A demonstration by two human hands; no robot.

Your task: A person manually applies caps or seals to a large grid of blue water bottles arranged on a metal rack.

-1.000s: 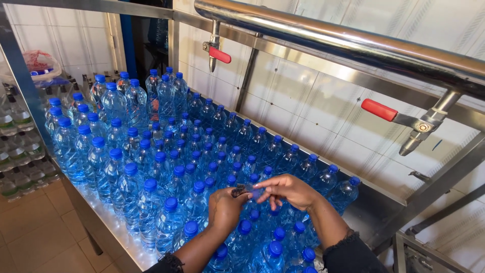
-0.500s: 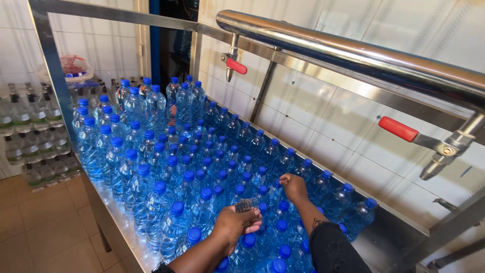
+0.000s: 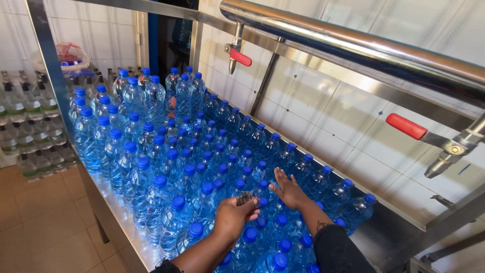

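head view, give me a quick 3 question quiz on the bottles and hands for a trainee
1. True or false: the bottles have red caps.
2. Which hand holds a small dark bunch of something: A left hand, B right hand?
3. What colour are the handles on the valves under the steel pipe?

Key: 1 false, they are blue. 2 A; the right hand lies open on the bottle tops. 3 red.

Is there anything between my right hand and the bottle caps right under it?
Nothing visible. The right hand rests open directly on the blue-capped bottles, fingers spread over the caps. The left hand hangs beside it, holding a small dark bundle.
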